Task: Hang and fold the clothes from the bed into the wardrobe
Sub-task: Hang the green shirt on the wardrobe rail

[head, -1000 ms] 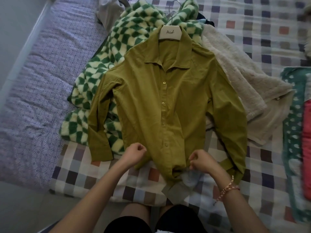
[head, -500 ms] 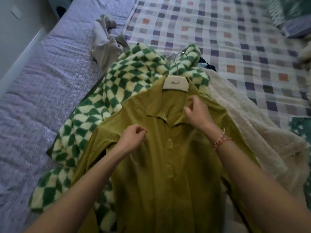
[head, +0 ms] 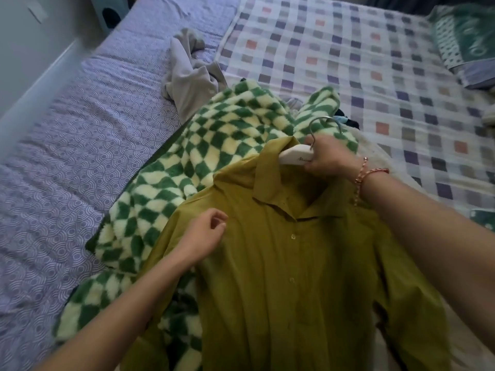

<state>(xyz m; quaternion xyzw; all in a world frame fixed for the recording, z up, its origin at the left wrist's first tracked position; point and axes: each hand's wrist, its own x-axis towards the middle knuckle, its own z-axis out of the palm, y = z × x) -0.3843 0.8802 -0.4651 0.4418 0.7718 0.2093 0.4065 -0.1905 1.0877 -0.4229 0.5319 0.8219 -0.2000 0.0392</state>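
View from above, looking down at two bare forearms reaching over clothes. An olive shirt [head: 294,277] fills the centre and runs down to 6 o'clock. It lies flat, front up and buttoned, with its collar pointing to 12 o'clock. A white hanger [head: 293,158] sits inside the collar, and its metal hook [head: 325,118] sticks out towards 12 o'clock.

The right hand [head: 328,158] comes in from 4 o'clock. Its fingers are curled round the hanger's neck, just below the hook. A pink beaded bracelet [head: 360,175] circles that wrist.

The left hand [head: 206,236] comes in from 7 o'clock and rests on the shirt's shoulder at 9 o'clock of the collar. Its fingers are loosely curled with the thumb near the forefinger. Whether it pinches the cloth cannot be told.

Under the shirt's left side, from 8 to 12 o'clock, spreads a green-and-cream checked fleece [head: 214,145]. A crumpled grey garment [head: 190,81] lies beyond it at 11 o'clock. A cream fuzzy throw [head: 375,145] shows beside the right wrist at 2 o'clock.

A purple patterned sheet [head: 67,170] covers the area from 8 to 11 o'clock. A quilt [head: 375,62] of small coloured squares covers 12 to 3 o'clock. A teal cloth [head: 468,36] lies in the far corner at 2 o'clock.
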